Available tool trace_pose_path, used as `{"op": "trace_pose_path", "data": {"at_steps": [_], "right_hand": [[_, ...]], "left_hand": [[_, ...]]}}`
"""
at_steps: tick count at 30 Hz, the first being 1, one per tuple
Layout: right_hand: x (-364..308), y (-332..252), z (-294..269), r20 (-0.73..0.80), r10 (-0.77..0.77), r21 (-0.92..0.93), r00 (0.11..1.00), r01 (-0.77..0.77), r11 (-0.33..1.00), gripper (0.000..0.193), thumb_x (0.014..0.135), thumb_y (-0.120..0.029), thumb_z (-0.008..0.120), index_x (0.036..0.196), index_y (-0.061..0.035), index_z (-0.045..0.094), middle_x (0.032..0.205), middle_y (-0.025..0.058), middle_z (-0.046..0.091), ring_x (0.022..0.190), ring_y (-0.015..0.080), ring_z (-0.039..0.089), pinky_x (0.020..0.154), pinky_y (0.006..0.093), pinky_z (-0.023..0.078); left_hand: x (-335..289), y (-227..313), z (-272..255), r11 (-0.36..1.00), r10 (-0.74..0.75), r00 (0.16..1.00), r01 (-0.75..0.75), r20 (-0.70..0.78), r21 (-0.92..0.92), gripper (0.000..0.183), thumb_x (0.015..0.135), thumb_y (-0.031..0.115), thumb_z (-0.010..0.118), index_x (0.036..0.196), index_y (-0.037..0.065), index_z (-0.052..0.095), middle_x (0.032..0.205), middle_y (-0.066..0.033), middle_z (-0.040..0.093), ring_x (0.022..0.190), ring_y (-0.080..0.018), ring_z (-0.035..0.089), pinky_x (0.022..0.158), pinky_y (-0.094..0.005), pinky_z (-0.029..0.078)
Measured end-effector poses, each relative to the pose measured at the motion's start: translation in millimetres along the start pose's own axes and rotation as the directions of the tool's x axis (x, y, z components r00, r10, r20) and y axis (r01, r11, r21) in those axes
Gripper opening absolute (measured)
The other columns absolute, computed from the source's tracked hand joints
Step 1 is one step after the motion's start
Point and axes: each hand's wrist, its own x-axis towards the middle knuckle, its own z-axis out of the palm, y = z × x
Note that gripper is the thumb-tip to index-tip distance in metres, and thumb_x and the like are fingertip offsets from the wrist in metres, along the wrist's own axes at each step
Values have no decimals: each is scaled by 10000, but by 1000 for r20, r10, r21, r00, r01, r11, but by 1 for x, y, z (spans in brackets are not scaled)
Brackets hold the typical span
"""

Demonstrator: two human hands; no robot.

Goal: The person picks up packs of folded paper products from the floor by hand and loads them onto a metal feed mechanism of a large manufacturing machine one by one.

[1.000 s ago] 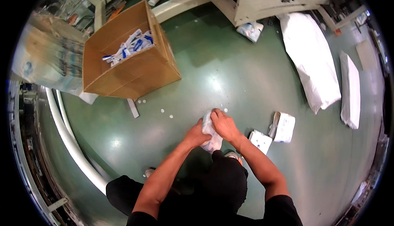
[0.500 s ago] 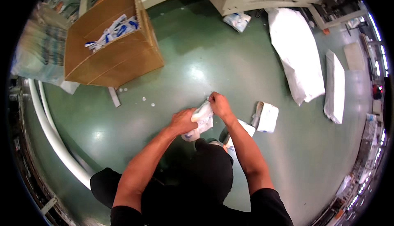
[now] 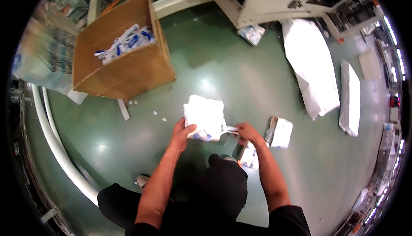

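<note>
In front of my knees, my left hand (image 3: 182, 134) grips the lower left edge of a white folded diaper (image 3: 205, 114), thumb on top. Blue print shows along its lower edge. To its right, my right hand (image 3: 251, 134) is closed on a thin white strip (image 3: 230, 130) that runs from the diaper's lower right side. A white folded bundle (image 3: 249, 155) with blue print lies under my right forearm, partly hidden by it. Just beyond, another white folded bundle (image 3: 281, 132) rests on the floor.
An open cardboard box (image 3: 124, 77) with white and blue scraps stands at the far left, beside a clear plastic bag (image 3: 45, 71). White pipes (image 3: 64, 159) curve along the left. Long white wrapped packages (image 3: 311, 69) lie at the right, near a machine frame (image 3: 274, 0).
My left hand has turned the crumpled diaper so that its broad white face shows flat. My right hand has moved right and nearer, drawing a white strip out sideways.
</note>
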Motion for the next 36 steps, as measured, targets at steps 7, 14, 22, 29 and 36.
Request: {"op": "trace_pose_path", "data": {"at_steps": [7, 14, 22, 29, 36], "right_hand": [[-12, -150, -23, -411, -98, 596, 906, 349, 723, 247, 857, -7, 357, 847, -2, 603, 715, 133, 593, 515, 203, 583, 484, 328, 524], [-53, -379, 34, -578, -665, 489, 474, 853, 183, 150, 820, 19, 376, 781, 2, 520, 762, 98, 534, 587, 198, 563, 560, 331, 502], [-140, -481, 25, -647, -758, 332, -79, 866, -373, 124, 865, 0, 426, 823, -6, 543, 882, 118, 557, 714, 260, 607, 683, 363, 519], [-101, -643, 107, -60, -988, 456, 139, 884, 97, 184, 766, 88, 402, 859, 49, 556, 903, 157, 588, 913, 251, 595, 901, 346, 509], [-7, -643, 166, 263, -947, -454, 185, 890, 48, 414, 833, -6, 465, 1232, -73, 553, 1206, 195, 551, 1041, 321, 608, 962, 368, 458]], "left_hand": [[-2, 11, -50, 851, 238, 917, -356, -320, -386, 530, 829, 78, 636, 1307, -24, 430, 1237, -162, 552, 1118, -274, 563, 980, -405, 454], [-18, 55, -59, 619, 362, 893, -445, -268, -647, 645, 803, 92, 651, 1370, -4, 359, 1278, -118, 526, 1135, -283, 553, 982, -423, 461], [-69, 100, -109, 555, 551, 782, -605, -292, -572, 689, 744, 167, 676, 1358, 11, 404, 1294, -128, 542, 1191, -303, 521, 1064, -452, 398], [-100, 60, -117, 556, 527, 814, -549, -245, -624, 701, 695, 112, 666, 1336, -23, 418, 1274, -140, 560, 1184, -319, 530, 1052, -468, 407], [-113, 50, -112, 492, 496, 846, -459, -196, -740, 702, 708, 139, 675, 1345, 3, 414, 1289, -141, 549, 1169, -328, 543, 1026, -479, 427]]}}
